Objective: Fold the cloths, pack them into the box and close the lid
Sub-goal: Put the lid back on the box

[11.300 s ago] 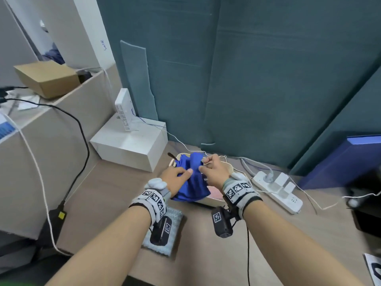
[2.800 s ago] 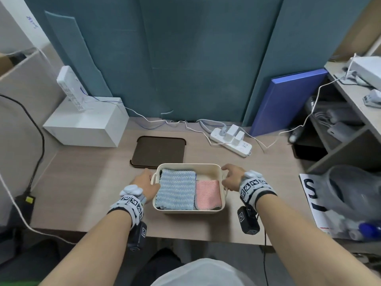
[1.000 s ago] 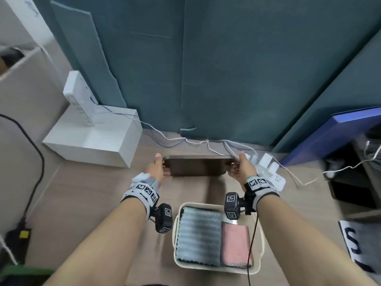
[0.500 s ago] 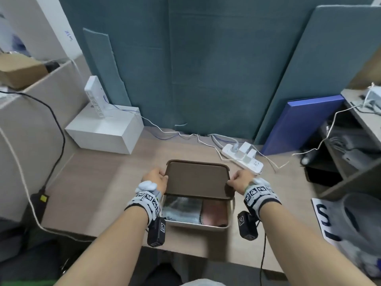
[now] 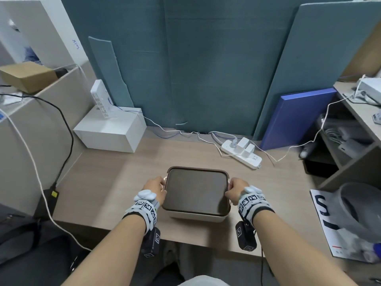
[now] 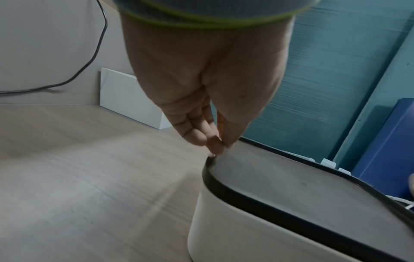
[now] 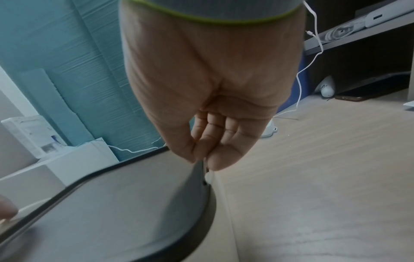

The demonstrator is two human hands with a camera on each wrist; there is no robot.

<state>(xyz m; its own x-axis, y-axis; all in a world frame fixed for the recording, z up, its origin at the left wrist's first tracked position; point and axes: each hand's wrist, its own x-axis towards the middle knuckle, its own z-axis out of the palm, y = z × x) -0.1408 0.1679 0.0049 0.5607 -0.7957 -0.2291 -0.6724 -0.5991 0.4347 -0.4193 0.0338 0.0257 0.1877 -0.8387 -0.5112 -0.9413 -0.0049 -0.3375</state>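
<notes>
A cream box (image 5: 195, 215) stands near the desk's front edge with its dark brown lid (image 5: 195, 191) lying flat on top. The cloths inside are hidden under the lid. My left hand (image 5: 156, 187) pinches the lid's left edge (image 6: 211, 159) between thumb and fingers. My right hand (image 5: 234, 188) pinches the lid's right edge (image 7: 205, 170) the same way. In the left wrist view the lid (image 6: 280, 184) sits on the box wall (image 6: 235, 230); the right wrist view shows the lid (image 7: 123, 212) from the other side.
A white box (image 5: 111, 134) with an upright white device (image 5: 101, 100) stands at the back left. A power strip (image 5: 241, 153) with cables lies at the back right, next to a blue board (image 5: 294, 118). Shelves (image 5: 354, 137) stand to the right.
The lid, held tilted over the open box half a second ago, now lies flat on the box and covers the cloths. Both hands still hold its side edges.
</notes>
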